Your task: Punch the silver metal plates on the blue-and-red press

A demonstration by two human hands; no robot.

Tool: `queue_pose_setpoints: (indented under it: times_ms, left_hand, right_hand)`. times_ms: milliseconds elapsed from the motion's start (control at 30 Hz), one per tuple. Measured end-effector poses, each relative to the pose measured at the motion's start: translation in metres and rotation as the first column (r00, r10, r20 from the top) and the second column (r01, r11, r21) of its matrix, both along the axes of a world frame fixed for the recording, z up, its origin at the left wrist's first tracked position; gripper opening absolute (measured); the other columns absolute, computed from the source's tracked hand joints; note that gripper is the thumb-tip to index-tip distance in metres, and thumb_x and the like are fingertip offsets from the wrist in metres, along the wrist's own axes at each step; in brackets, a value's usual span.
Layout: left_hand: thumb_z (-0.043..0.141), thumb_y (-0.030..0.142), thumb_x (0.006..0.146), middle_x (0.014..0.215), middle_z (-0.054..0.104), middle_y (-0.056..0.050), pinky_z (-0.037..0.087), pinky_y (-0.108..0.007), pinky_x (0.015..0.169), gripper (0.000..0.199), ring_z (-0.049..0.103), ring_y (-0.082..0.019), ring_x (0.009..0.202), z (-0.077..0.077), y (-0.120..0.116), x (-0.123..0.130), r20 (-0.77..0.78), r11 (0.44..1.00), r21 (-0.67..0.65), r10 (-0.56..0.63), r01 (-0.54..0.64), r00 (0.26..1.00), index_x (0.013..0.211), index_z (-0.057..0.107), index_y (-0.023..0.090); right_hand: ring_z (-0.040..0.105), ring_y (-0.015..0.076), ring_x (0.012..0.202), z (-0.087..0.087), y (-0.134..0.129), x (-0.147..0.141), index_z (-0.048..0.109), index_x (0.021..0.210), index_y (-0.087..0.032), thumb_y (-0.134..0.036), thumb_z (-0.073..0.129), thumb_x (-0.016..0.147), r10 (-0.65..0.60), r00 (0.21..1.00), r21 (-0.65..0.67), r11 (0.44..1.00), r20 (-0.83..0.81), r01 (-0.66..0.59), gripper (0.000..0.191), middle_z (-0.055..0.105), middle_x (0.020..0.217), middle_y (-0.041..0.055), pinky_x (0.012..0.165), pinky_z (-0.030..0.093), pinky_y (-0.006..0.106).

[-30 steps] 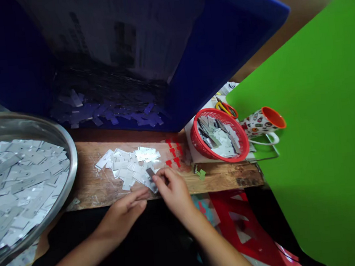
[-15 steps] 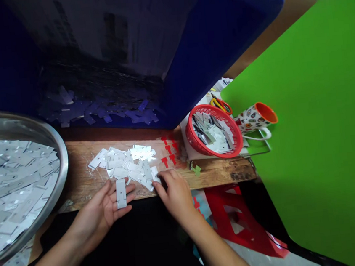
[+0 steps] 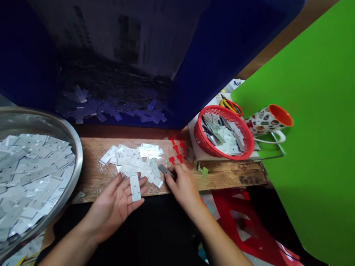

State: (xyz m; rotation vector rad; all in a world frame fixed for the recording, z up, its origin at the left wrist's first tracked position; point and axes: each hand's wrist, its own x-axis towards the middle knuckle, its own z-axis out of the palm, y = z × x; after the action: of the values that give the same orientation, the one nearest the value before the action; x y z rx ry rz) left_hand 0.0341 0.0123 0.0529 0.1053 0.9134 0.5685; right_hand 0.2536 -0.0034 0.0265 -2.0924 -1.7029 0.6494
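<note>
My left hand (image 3: 118, 202) is palm up with its fingers spread, and a flat light-grey piece (image 3: 135, 187) with a small hole lies across the fingers. Between thumb and fingers, my right hand (image 3: 183, 185) pinches a darker grey piece (image 3: 165, 170), tilted over the right edge of the pile. The pile of similar flat pieces (image 3: 129, 157) lies on the wooden board (image 3: 223, 174), just beyond both hands. Several red T-shaped marks (image 3: 176, 149) show on the board to the right of the pile.
A large metal bowl (image 3: 78, 149) full of grey pieces stands at the left. Behind the board is a blue bin (image 3: 195, 59) with pieces inside. At the right are a red basket (image 3: 198, 137) of pieces, scissors (image 3: 233, 106), a patterned mug (image 3: 263, 120) and a green panel (image 3: 330, 134).
My right hand has lifted a piece from the pile's right edge and it now shows darker. The piece on my left hand remains there. The whole view has shifted slightly.
</note>
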Motion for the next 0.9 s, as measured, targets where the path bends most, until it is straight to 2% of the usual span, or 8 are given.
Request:
queue_pose_setpoints:
  times_ms: [100,167,233,333,500,600,733,900]
  left_hand:
    - [0.047,0.041,0.089,0.135,0.052,-0.018,0.053,-0.033,0.084,0.046,0.053,-0.028,0.12,-0.001,-0.001,0.001,-0.013,1.0,0.024,-0.009,0.009,1.0,0.123,0.054,0.011]
    - [0.053,0.037,0.087,0.132,0.055,-0.017,0.052,-0.033,0.084,0.042,0.056,-0.027,0.117,-0.003,-0.002,0.003,-0.065,0.997,0.074,-0.018,0.023,0.998,0.121,0.054,0.013]
    - [0.062,0.032,0.082,0.127,0.059,-0.014,0.05,-0.031,0.086,0.04,0.058,-0.025,0.112,-0.004,-0.004,0.005,-0.16,0.986,0.159,-0.031,0.057,0.987,0.118,0.056,0.016]
    - [0.07,0.027,0.074,0.113,0.067,-0.008,0.047,-0.028,0.085,0.039,0.062,-0.02,0.101,-0.008,-0.005,0.009,-0.285,0.939,0.319,-0.037,0.131,0.958,0.11,0.058,0.019]
    - [0.07,0.028,0.071,0.085,0.067,0.0,0.044,-0.024,0.073,0.036,0.058,-0.013,0.076,-0.015,-0.003,0.007,-0.436,0.855,0.467,0.0,0.227,0.9,0.104,0.059,0.019]
    - [0.068,0.031,0.072,0.074,0.063,0.002,0.042,-0.022,0.064,0.026,0.054,-0.011,0.067,-0.016,-0.002,0.006,-0.472,0.836,0.489,0.013,0.249,0.881,0.094,0.061,0.018]
    - [0.066,0.037,0.074,0.071,0.063,0.0,0.041,-0.021,0.056,0.023,0.053,-0.011,0.061,-0.014,0.0,0.007,-0.466,0.84,0.477,-0.009,0.26,0.885,0.083,0.062,0.016]
    - [0.073,0.034,0.068,0.074,0.065,-0.001,0.043,-0.02,0.053,0.034,0.056,-0.011,0.06,-0.013,-0.001,0.008,-0.435,0.884,0.425,0.009,0.197,0.9,0.095,0.064,0.016]
  right_hand:
    - [0.054,0.0148,0.065,-0.001,-0.003,-0.005,0.052,0.078,-0.02,-0.032,0.052,0.082,-0.129,0.916,-0.037,0.992,-0.379,0.124,0.013,0.056,0.072,-0.0001,0.062,0.044,0.028]
    - [0.05,0.0111,0.051,0.0,-0.006,-0.016,0.048,0.083,-0.021,-0.036,0.054,0.08,-0.241,0.712,-0.187,0.97,-0.66,0.156,0.017,0.051,0.064,-0.0052,0.051,0.042,0.024]
    - [0.05,0.0089,0.046,0.004,-0.01,-0.031,0.045,0.09,-0.021,-0.036,0.058,0.076,-0.321,0.477,-0.32,0.944,-0.818,0.087,0.024,0.051,0.063,-0.0077,0.047,0.043,0.022]
    - [0.057,0.0085,0.052,0.011,-0.014,-0.052,0.044,0.097,-0.021,-0.031,0.061,0.073,-0.352,0.308,-0.368,0.93,-0.884,0.005,0.032,0.058,0.069,-0.0064,0.053,0.048,0.022]
    - [0.061,0.0085,0.057,0.013,-0.02,-0.066,0.044,0.108,-0.021,-0.026,0.058,0.076,-0.311,0.319,-0.34,0.94,-0.895,-0.039,0.036,0.061,0.076,-0.0043,0.057,0.048,0.022]
    - [0.058,0.0086,0.054,0.007,-0.019,-0.065,0.048,0.112,-0.02,-0.027,0.057,0.078,-0.258,0.398,-0.319,0.943,-0.88,-0.094,0.036,0.057,0.07,-0.0056,0.053,0.045,0.022]
    - [0.051,0.0084,0.056,-0.002,-0.012,-0.058,0.059,0.103,-0.018,-0.032,0.052,0.084,-0.187,0.494,-0.25,0.966,-0.849,-0.063,0.024,0.055,0.068,-0.0033,0.054,0.041,0.022]
    - [0.048,0.0091,0.063,0.001,-0.002,-0.053,0.062,0.109,-0.02,-0.036,0.054,0.085,-0.114,0.402,-0.197,0.966,-0.908,-0.17,0.03,0.056,0.073,-0.0024,0.059,0.039,0.023]
